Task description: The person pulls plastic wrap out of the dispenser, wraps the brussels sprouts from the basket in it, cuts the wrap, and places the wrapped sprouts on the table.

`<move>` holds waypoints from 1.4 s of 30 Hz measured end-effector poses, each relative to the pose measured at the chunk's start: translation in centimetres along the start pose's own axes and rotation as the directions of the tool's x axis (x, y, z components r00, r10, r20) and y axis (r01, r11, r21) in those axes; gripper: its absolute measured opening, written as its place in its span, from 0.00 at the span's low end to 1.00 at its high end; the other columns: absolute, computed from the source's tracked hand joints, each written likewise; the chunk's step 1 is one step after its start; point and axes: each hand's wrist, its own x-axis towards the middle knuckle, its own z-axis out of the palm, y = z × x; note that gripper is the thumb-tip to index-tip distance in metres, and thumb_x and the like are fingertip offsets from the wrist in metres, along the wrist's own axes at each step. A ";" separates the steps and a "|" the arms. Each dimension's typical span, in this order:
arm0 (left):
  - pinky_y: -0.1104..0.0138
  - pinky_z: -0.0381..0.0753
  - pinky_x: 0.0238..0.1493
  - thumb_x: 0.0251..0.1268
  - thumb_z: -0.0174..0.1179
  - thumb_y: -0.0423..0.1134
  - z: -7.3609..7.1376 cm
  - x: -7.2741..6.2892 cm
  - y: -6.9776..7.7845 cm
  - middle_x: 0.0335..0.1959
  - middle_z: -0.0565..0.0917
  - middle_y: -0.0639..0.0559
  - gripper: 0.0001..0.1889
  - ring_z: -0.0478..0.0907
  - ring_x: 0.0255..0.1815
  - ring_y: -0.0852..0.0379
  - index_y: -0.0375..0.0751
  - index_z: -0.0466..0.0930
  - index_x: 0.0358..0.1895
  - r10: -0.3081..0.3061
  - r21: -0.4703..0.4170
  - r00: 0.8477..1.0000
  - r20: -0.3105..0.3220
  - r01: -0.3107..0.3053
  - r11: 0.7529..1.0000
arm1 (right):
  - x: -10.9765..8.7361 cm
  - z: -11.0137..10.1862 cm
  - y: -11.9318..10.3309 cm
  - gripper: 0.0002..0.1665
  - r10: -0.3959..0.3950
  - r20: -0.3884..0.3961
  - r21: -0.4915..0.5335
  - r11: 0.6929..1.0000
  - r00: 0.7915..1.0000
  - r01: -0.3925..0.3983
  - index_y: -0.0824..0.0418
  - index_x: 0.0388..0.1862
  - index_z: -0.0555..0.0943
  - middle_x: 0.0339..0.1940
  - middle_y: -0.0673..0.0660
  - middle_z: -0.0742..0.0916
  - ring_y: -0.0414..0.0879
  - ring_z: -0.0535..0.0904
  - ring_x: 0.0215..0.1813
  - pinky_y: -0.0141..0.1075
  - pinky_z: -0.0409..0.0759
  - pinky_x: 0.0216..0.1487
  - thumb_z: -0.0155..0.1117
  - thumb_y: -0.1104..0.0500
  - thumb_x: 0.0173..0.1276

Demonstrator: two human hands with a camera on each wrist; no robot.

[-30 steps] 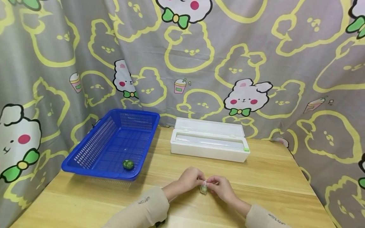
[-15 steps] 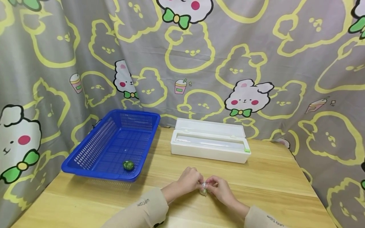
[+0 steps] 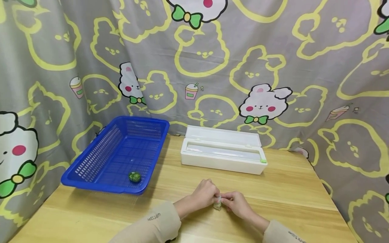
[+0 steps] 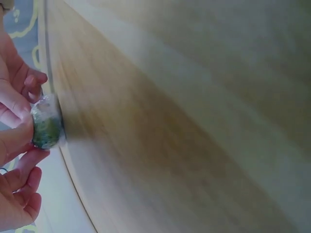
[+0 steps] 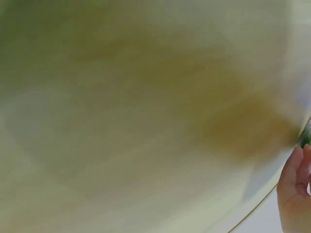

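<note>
Over the front middle of the table, both hands meet at a small green ball-like thing wrapped in clear film (image 3: 217,205). My left hand (image 3: 205,194) pinches the film at the thing's left side. From the right, my right hand (image 3: 238,203) pinches the gathered film between thumb and fingers. The left wrist view shows the wrapped thing (image 4: 47,127) close up, pale at one end and dark green at the other, with fingers around it. At the edge of the right wrist view, only a sliver of the bundle shows beyond the fingertips.
A blue plastic basket (image 3: 115,158) stands at the left, holding one round, mottled green thing (image 3: 134,177). Behind the hands is a white cling film dispenser box (image 3: 223,163), its lid (image 3: 223,135) raised. A patterned grey curtain (image 3: 212,44) hangs behind the wooden table (image 3: 291,189).
Both hands stay at the wrapped thing and shift slightly, working the film. The wrapped bundle has turned a little between the fingers. The basket and box stay put.
</note>
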 end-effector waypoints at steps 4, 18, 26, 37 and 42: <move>0.77 0.65 0.36 0.47 0.68 0.44 0.1 -0.2 -0.3 0.25 0.84 0.64 0.03 0.70 0.25 0.69 0.51 0.86 0.24 0.016 0.010 1.000 -0.025 -0.016 1.000 | 0.1 0.1 -0.3 0.14 -0.050 0.049 -0.027 0.998 0.998 0.051 0.75 0.43 0.79 0.22 0.57 0.83 0.35 0.69 0.17 0.25 0.70 0.18 0.57 0.65 0.63; 0.71 0.67 0.41 0.47 0.67 0.48 -0.3 -0.6 -1.4 0.29 0.85 0.63 0.08 0.73 0.31 0.69 0.52 0.86 0.31 -0.061 -0.132 0.997 0.051 0.068 0.989 | 0.0 0.1 -0.1 0.23 -0.096 0.128 -0.186 0.975 0.987 0.119 0.70 0.53 0.75 0.15 0.49 0.77 0.31 0.64 0.15 0.24 0.65 0.17 0.59 0.57 0.63; 0.69 0.72 0.44 0.59 0.60 0.41 -1.4 -0.6 -2.3 0.36 0.85 0.58 0.11 0.78 0.37 0.67 0.47 0.83 0.44 -0.093 -0.358 0.971 0.220 0.169 0.918 | -0.1 1.0 -0.5 0.34 -0.096 0.068 -0.337 0.935 0.993 0.113 0.65 0.54 0.73 0.17 0.44 0.73 0.32 0.63 0.18 0.26 0.64 0.18 0.70 0.50 0.51; 0.72 0.75 0.43 0.62 0.57 0.39 -1.7 -2.0 -3.8 0.38 0.84 0.48 0.18 0.79 0.40 0.58 0.35 0.75 0.53 -0.128 -0.512 0.973 0.193 0.211 0.833 | 0.2 1.1 -0.3 0.30 -0.104 0.050 -0.474 0.873 0.993 0.116 0.61 0.45 0.77 0.23 0.44 0.77 0.34 0.67 0.23 0.28 0.66 0.22 0.71 0.46 0.48; 0.72 0.75 0.41 0.61 0.58 0.38 -2.0 -2.7 -4.4 0.37 0.84 0.49 0.18 0.79 0.38 0.59 0.34 0.75 0.53 -0.125 -0.560 0.977 0.173 0.202 0.804 | -0.2 0.8 -0.2 0.29 -0.100 0.019 -0.526 0.845 0.995 0.095 0.61 0.42 0.79 0.30 0.48 0.82 0.37 0.72 0.27 0.30 0.69 0.24 0.73 0.46 0.45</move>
